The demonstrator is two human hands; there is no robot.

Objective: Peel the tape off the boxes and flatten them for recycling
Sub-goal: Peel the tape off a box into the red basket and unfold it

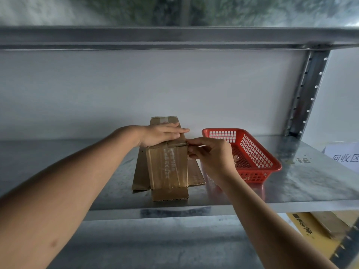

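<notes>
Box [168, 166] stands on the metal shelf [303, 183], on top of a flattened piece of cardboard [139, 171], just left of the red basket [250, 152]. Clear tape [171, 162] with printed lettering runs down its near face and over the top edge. Your left hand [161, 133] lies flat on the box top, fingers straight, pressing it down and gripping nothing. Your right hand [210, 154] is at the box's upper right corner, fingertips curled and pinched together at the tape edge; whether a tape end is actually lifted between them cannot be made out. Judgement: this is the start of the peel. Risks from here: the tape looks thin and well bonded, so a sharp sideways pull may snap it short or tear off the cardboard's paper skin with it. The box is tall and narrow; if the left hand eases while you pull right, it could tip or slide toward the basket. Peel low and slow along the seam.
</notes>
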